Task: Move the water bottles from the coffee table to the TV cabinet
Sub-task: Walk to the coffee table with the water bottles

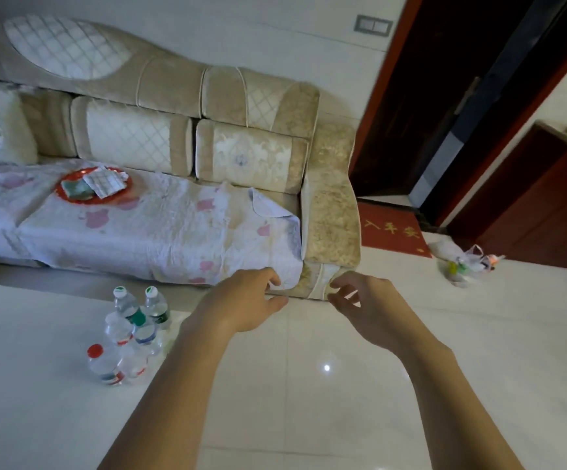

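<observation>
Several clear water bottles (129,334) stand bunched near the right edge of the white coffee table (31,385). Two at the back have white-and-green caps, one at the front has a red cap. My left hand (244,300) hovers to the right of the bottles, past the table's edge, fingers loosely curled and holding nothing. My right hand (366,303) is stretched out over the floor further right, fingers apart and empty. The TV cabinet is out of view.
A beige sofa (207,137) with a floral cover runs behind the table; a red plate (93,184) with cloths lies on its seat. At the right are a red doormat (394,232), dark wooden doors (444,96), a plastic bag (465,262) and glossy floor tiles (343,385).
</observation>
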The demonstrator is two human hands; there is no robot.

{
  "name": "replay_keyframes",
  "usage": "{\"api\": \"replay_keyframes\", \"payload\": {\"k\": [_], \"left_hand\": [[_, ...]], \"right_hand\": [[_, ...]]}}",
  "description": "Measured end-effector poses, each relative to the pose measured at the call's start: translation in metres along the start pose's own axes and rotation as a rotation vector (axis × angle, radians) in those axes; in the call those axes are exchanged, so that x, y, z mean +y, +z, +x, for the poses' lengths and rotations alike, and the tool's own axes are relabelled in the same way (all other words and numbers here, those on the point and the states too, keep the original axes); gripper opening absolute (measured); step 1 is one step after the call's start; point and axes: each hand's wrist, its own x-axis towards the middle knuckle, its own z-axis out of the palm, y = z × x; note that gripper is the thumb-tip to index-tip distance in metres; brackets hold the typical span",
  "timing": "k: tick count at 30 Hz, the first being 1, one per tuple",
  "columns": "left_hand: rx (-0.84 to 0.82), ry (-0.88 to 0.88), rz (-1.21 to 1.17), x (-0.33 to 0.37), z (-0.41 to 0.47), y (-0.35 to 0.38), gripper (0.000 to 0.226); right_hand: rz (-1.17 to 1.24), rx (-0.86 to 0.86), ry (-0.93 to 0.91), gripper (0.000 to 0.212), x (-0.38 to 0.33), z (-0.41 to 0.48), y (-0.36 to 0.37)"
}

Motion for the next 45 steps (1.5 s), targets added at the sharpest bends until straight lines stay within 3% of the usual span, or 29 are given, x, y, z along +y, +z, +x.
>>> {"api": "replay_keyframes", "payload": {"k": [8,15,23,26,34,39,45], "left_hand": [[0.002,-0.283,-0.016,-0.058,0.029,-0.033,0.051],[0.179,-0.539,-0.091,-0.089,0.059,-0.067,0.052],[0.364,-0.801,-0.083,-0.072,0.098,-0.093,0.046],[0.530,-0.874,-0.086,-0.070,0.105,-0.097,0.038],[0.537,-1.148,-0.205,-0.100,0.083,-0.070,0.039],[0.672,-1.174,-0.267,-0.144,0.094,-0.093,0.038],[0.708,-1.109,-0.267,-0.189,0.119,-0.136,0.040]], "right_hand": [[0.021,-0.200,-0.205,0.028,-0.026,0.113,0.041],[0.131,-0.319,-0.438,0.025,-0.057,0.222,0.065],[0.164,-0.456,-0.708,0.024,-0.081,0.345,0.053],[0.183,-0.516,-0.803,0.022,-0.100,0.372,0.056],[0.088,-0.758,-1.003,0.024,-0.153,0.388,0.112],[0.042,-0.750,-1.099,0.023,-0.211,0.414,0.120],[0.007,-0.675,-1.145,0.028,-0.266,0.461,0.127]]}}
